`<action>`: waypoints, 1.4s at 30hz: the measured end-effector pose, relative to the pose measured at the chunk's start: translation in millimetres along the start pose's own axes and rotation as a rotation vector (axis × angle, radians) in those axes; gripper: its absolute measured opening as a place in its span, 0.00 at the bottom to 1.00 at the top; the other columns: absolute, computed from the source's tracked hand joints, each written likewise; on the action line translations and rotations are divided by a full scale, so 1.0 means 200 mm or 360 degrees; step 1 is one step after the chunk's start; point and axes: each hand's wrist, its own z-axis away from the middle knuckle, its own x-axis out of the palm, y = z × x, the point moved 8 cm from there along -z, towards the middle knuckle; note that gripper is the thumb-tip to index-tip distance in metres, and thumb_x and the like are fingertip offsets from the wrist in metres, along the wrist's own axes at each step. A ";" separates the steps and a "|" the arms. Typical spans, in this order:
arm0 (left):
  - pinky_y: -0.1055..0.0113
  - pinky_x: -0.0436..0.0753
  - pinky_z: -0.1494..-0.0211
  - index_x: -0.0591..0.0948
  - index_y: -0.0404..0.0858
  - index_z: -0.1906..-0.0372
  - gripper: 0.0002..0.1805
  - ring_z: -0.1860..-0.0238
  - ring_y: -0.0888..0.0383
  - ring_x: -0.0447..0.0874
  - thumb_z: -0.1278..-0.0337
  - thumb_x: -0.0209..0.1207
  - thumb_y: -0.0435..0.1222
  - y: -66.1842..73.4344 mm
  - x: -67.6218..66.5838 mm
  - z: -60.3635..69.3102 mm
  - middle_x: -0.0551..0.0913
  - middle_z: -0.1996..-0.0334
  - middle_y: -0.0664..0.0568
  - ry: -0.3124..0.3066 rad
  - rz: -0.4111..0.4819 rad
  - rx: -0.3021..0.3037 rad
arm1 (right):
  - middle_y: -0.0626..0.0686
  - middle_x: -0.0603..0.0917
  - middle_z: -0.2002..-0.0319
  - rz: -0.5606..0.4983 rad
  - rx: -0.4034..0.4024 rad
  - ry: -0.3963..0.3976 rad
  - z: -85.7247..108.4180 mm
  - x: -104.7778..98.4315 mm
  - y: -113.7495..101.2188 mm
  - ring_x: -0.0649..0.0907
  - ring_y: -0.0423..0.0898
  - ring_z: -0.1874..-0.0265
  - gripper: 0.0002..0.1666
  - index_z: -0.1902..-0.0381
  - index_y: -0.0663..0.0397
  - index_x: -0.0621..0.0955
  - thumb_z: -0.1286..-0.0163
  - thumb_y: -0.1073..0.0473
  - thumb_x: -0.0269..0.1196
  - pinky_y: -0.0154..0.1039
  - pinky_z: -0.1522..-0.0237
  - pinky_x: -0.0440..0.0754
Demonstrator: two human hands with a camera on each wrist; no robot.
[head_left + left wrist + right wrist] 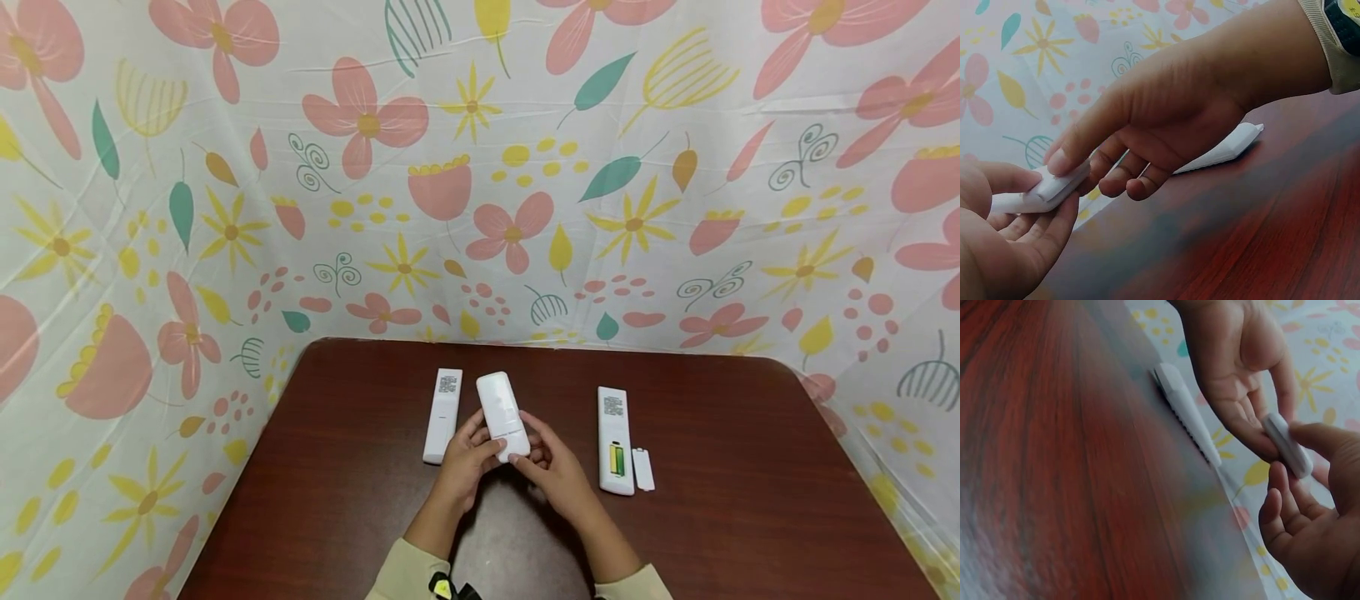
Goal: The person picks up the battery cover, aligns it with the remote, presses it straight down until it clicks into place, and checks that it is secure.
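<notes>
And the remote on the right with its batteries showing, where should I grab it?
Probably by the far half of the remote, coming from above and pinching its two long sides. It lies flat and narrow, so that should fit your fingers, and it avoids the uncovered batteries and loose cover at the near end.
</notes>
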 end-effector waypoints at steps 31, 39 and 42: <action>0.70 0.83 0.53 0.60 0.31 0.23 0.39 0.55 0.61 0.84 0.37 0.62 0.30 0.01 0.02 0.01 0.78 0.39 0.33 -0.0053 -0.0102 -0.0020 | 0.52 0.80 0.68 0.0214 -0.0172 -0.0005 0.02 -0.01 -0.04 0.77 0.39 0.72 0.39 0.29 0.41 0.74 0.37 0.58 0.72 0.31 0.74 0.78; 0.70 0.84 0.52 0.65 0.26 0.27 0.35 0.53 0.61 0.84 0.37 0.63 0.31 0.00 0.01 0.01 0.78 0.37 0.34 -0.0043 -0.0135 -0.0049 | 0.57 0.78 0.68 0.0220 -0.0017 -0.0010 0.03 0.00 -0.09 0.77 0.43 0.75 0.39 0.28 0.47 0.73 0.36 0.62 0.71 0.31 0.79 0.76; 0.70 0.84 0.52 0.65 0.25 0.28 0.35 0.53 0.61 0.84 0.36 0.62 0.31 0.00 0.01 0.01 0.78 0.37 0.33 -0.0047 -0.0134 -0.0053 | 0.56 0.79 0.67 0.0217 -0.0015 -0.0002 0.03 0.00 -0.07 0.77 0.44 0.75 0.39 0.28 0.43 0.73 0.36 0.61 0.72 0.31 0.79 0.75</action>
